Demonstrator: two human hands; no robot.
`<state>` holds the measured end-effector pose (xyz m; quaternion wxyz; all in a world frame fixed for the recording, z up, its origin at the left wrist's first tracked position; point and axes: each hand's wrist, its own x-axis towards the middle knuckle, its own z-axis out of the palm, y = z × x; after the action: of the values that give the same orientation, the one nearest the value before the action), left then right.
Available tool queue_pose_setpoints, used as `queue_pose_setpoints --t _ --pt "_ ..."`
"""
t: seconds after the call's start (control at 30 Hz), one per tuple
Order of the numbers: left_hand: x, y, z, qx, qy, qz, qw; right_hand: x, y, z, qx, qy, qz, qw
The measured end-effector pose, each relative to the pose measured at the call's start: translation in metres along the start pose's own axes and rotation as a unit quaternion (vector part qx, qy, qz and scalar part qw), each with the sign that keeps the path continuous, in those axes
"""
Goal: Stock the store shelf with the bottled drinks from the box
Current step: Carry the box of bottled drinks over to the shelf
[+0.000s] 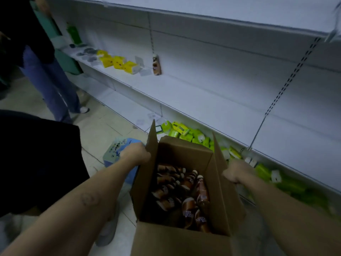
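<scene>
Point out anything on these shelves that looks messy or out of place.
The green packs on the bottom shelf lie tumbled in a loose heap rather than in rows. One brown bottle stands alone on the middle shelf. Loose price tags lie flat nearby.

Both hands (135,154) apparently grip the bottle-filled box (184,150).
</scene>
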<state>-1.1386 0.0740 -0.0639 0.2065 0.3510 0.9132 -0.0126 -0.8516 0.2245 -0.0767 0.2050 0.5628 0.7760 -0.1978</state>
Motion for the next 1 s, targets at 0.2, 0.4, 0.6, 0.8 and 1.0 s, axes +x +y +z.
queue_pose_setpoints --t 0.2,0.4,0.6,0.8,1.0 --pt "0.057 0.035 0.024 0.036 -0.077 0.012 0.996 0.049 0.023 0.023 0.079 -0.068 0.068 0.992" --pt "0.11 0.075 0.028 0.094 -0.122 0.066 0.986 0.067 0.038 0.047 0.115 -0.066 0.103 0.986" --pt "0.171 0.108 0.051 0.158 -0.145 0.17 0.962 0.057 0.035 0.067 0.237 -0.121 0.194 0.944" --pt "0.203 0.155 0.061 0.207 -0.189 0.347 0.895 0.012 -0.018 0.095 0.322 -0.101 0.362 0.869" --pt "0.182 0.204 0.055 0.242 -0.192 0.528 0.791 -0.043 -0.063 0.122 0.419 -0.075 0.508 0.749"
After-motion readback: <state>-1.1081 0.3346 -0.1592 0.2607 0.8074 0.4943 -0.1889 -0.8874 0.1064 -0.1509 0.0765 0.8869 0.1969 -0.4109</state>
